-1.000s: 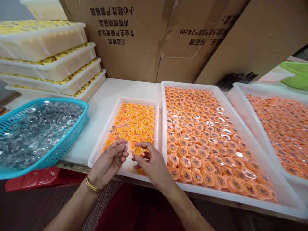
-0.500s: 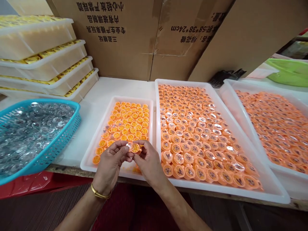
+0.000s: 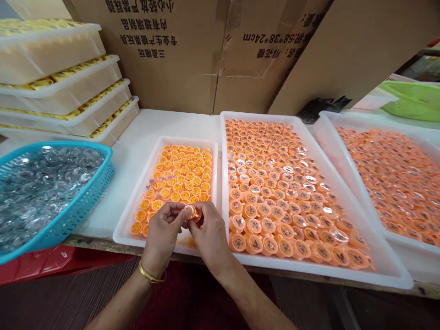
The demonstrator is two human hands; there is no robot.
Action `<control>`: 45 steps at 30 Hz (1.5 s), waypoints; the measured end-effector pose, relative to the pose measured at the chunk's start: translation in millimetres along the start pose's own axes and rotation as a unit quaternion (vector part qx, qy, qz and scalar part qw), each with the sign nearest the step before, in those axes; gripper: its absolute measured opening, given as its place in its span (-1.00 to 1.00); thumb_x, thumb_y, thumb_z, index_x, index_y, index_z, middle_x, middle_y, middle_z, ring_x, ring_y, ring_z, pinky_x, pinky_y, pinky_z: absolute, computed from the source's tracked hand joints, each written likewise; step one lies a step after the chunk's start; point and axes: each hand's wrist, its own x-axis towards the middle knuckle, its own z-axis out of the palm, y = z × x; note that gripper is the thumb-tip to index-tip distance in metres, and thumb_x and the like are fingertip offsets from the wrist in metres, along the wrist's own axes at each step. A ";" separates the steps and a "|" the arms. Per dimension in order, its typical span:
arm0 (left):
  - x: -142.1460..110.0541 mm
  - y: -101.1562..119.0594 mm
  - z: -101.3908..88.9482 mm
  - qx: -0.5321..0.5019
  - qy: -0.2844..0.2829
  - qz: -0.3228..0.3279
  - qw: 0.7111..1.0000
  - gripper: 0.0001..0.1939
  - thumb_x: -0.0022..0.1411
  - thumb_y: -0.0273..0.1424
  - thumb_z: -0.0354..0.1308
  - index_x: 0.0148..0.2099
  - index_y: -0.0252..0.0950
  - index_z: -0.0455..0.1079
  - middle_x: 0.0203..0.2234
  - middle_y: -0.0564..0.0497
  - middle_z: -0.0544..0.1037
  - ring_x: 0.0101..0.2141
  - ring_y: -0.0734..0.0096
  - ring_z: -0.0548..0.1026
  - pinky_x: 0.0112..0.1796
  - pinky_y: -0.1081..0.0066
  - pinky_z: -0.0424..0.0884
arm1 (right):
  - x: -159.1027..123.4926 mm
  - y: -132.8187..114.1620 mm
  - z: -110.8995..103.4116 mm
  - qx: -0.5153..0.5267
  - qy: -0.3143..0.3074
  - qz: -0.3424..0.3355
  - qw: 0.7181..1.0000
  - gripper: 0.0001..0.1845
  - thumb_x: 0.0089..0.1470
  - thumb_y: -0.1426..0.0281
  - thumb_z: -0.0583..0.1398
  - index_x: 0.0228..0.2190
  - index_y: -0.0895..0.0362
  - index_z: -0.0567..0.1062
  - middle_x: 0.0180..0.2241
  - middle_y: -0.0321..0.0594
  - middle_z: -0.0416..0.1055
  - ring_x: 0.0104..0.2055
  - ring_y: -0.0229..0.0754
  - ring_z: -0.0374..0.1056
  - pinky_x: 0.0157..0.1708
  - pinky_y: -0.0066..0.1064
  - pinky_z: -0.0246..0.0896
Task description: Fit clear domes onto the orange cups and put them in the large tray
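Holding small orange cup (image 3: 197,215) in both hands, raised over near end of small white tray (image 3: 121,234), toward near edge of white surface (image 3: 129,137). Looks round, orange plastic, top tipped toward camera and leftward. Glossy face with bright glare across it, yellowish below, rim paler than side. Can't make out any print on top: too small, too much glare.

Fingers of left hand (image 3: 160,238): pinched, nearly closed, gripping left side of cup with thumb at rim. Fingers of right hand (image 3: 211,238): curled close round right side, also gripping; tips partly hidden.

In small tray: rows of orange cups with yellow filling (image 3: 177,178), sparser toward near edge. Just right of it: large white tray (image 3: 388,266), full of orange cups with shiny printed tops (image 3: 285,247). Along left edge of surface: blue basket (image 3: 91,197) heaped with clear, shiny pieces (image 3: 51,183). Against far edge: cardboard boxes (image 3: 172,91), text upside down.
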 end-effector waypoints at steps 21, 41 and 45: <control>2.6 17.3 -5.4 0.089 -0.058 0.006 0.994 -0.73 -0.01 -0.26 0.30 -0.31 -0.33 0.39 -0.69 0.16 0.42 -0.66 0.60 0.34 -0.64 0.59 0.17 | 1.0 -4.5 -5.6 0.047 -0.019 0.021 0.998 -0.87 -0.02 0.54 0.20 -0.35 0.14 0.44 -0.30 -0.18 0.37 -0.26 -0.19 0.34 -0.28 -0.36 0.29; 10.4 12.8 -16.3 0.258 -0.085 0.062 0.960 -0.62 0.09 -0.13 0.16 -0.12 -0.27 0.41 -0.37 0.00 0.50 -0.39 0.37 0.43 -0.34 0.38 0.33 | 3.8 0.8 -9.2 0.296 -0.077 0.141 0.942 -0.69 0.05 0.25 0.19 -0.19 0.17 0.45 -0.22 -0.13 0.48 -0.27 -0.16 0.46 -0.19 -0.23 0.45; 10.2 15.6 -21.9 0.264 -0.156 0.080 0.948 -0.70 0.16 -0.14 0.10 -0.27 -0.27 0.44 -0.37 -0.03 0.51 -0.35 0.32 0.44 -0.32 0.37 0.31 | 2.8 -1.9 -12.2 0.309 -0.073 0.136 0.939 -0.70 0.02 0.32 0.22 -0.17 0.13 0.44 -0.22 -0.18 0.46 -0.24 -0.18 0.44 -0.21 -0.25 0.46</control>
